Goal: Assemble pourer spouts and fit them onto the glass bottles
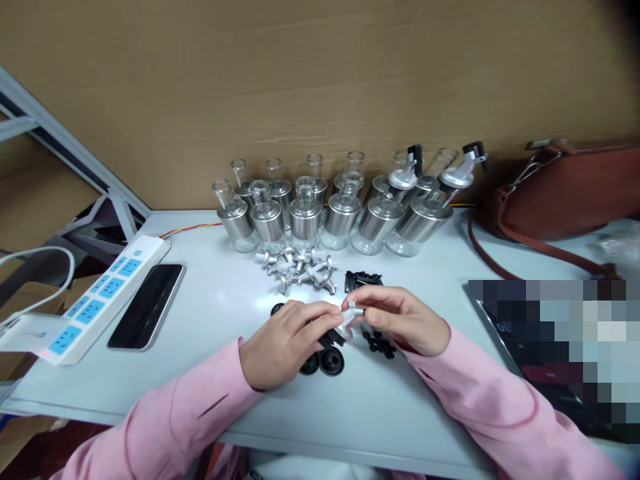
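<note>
My left hand (293, 340) is closed on a silver spout (349, 320) with a black base, partly hidden by its fingers. My right hand (407, 317) pinches a small black piece at the spout's tip. Below them lie round black caps (332, 361). Small black parts (380, 345) are by my right hand, and black strips (363, 279) lie just beyond it. Farther back is a pile of silver spouts (300, 268). Behind the pile stand glass bottles with metal bands (305, 217); two at the right carry silver and black pourers (459, 175).
On the left are a white power strip (107, 293) and a phone (147, 307). A brown bag (570, 190) with its strap sits at the right, behind a dark, partly pixelated flat object (520, 353). Cardboard (320, 80) rises behind the table (210, 280).
</note>
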`<state>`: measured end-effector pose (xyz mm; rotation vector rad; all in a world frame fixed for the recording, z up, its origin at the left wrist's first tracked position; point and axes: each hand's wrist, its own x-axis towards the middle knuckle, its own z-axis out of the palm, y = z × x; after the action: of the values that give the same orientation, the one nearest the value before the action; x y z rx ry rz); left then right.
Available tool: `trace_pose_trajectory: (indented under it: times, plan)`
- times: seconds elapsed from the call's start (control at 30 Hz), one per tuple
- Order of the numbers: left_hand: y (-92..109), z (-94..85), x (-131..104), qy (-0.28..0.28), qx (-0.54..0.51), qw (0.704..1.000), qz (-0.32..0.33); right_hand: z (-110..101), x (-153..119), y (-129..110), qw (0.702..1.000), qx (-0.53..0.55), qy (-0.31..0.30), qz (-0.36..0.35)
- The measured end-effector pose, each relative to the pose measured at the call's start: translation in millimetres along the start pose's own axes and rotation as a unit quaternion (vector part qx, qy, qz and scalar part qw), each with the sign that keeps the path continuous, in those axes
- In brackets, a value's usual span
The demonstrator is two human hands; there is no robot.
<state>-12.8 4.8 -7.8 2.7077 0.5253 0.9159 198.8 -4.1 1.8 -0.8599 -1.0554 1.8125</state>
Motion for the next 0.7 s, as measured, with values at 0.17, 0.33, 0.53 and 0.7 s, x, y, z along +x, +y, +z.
trace_pose_trajectory:
  times: [0.17, 0.33, 0.53, 0.7]
  plan:
    - [0.8, 0.6, -1.2, 0.007, 0.002, 1.000, -0.002, -2.2, -0.2, 0.6, 1.000, -0.012, -0.019, 0.006]
    - [0.7, 1.2, -1.2, 0.013, 0.009, 1.000, 0.000, -2.1, -0.5, 1.2, 0.999, -0.013, -0.029, 0.009]
    - [0.8, 1.0, -0.6, 0.018, -0.001, 1.000, -0.005, -0.4, -0.4, 1.0, 0.999, -0.003, -0.032, 0.017]
    - [0.0, 1.4, -0.4, 0.028, -0.003, 1.000, 0.001, 1.8, -0.3, -0.6, 0.999, 0.000, -0.028, 0.019]
